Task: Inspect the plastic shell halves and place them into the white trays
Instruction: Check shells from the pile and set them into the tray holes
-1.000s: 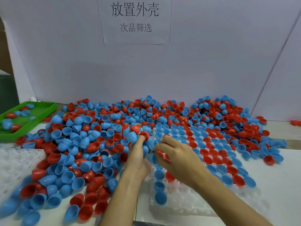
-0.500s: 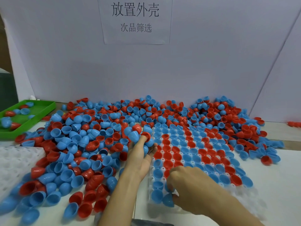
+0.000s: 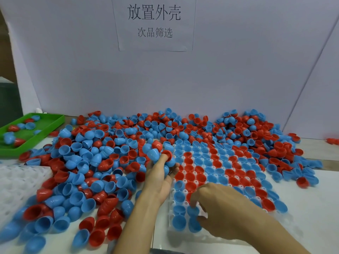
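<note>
The white tray [image 3: 185, 228] is mostly filled, its near rows partly bare; the right hand [image 3: 220, 208], fingers curled, sets a blue shell [image 3: 193, 211] there, the left hand [image 3: 159, 176] holds several shells [image 3: 156, 153], and a big loose pile [image 3: 88, 165] waits.

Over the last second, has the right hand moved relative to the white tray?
Yes. The right hand has come toward the near end of the white tray, away from the left hand.

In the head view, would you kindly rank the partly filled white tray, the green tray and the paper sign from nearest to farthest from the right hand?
1. The partly filled white tray, directly under the right hand.
2. The green tray, far left.
3. The paper sign, up on the back wall.
</note>
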